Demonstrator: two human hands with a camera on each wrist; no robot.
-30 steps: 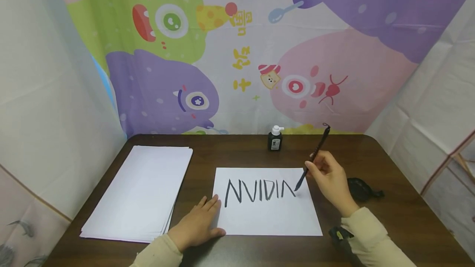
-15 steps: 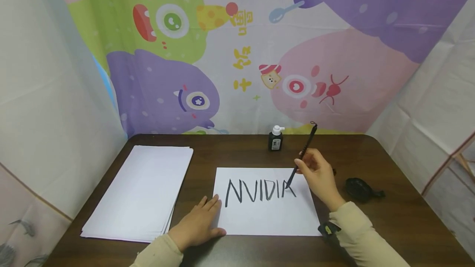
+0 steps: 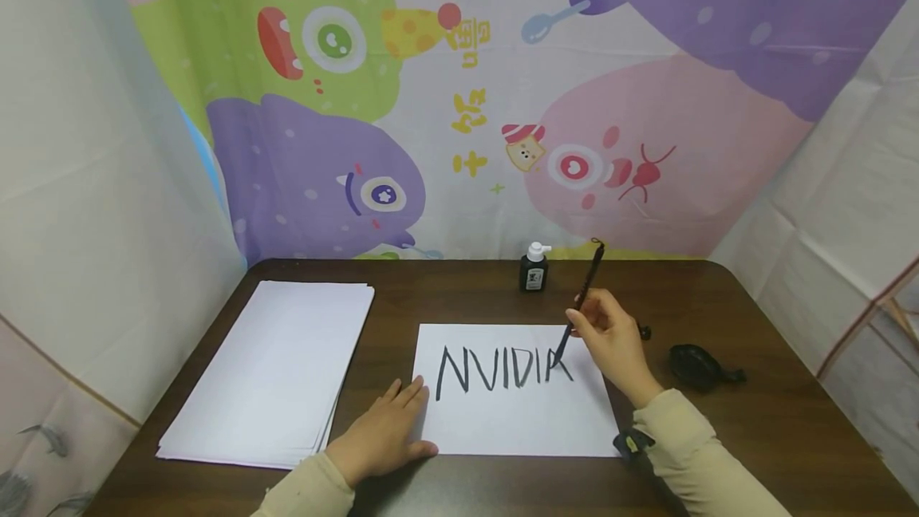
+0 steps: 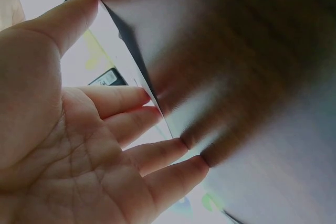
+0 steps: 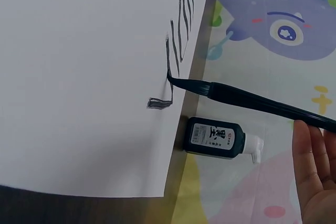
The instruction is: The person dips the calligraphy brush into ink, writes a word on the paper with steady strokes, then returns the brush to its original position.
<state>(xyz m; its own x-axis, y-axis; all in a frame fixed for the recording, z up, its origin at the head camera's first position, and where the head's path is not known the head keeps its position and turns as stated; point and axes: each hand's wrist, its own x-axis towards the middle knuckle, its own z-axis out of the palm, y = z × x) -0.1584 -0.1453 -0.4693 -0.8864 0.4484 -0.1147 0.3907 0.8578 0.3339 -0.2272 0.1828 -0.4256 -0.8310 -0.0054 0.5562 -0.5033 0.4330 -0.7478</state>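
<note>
A white sheet of paper lies on the table, with "NVIDIA" in black ink strokes across its upper half. My right hand pinches a dark calligraphy brush, held tilted with its hanging loop up. In the right wrist view the bristles of the brush touch the last letter, their tip bent on the paper. My left hand rests at the sheet's left edge with fingers spread straight. The left wrist view shows its palm and the fingertips pressing down at the edge of the paper.
A black ink bottle with a white nozzle stands behind the sheet. To the right lies a dark leaf-shaped dish. A stack of white paper covers the left of the brown table. A printed curtain hangs behind.
My right hand has moved left with the brush, from the last letter's right leg to its left part, and a short stroke shows there. My left hand has stayed put.
</note>
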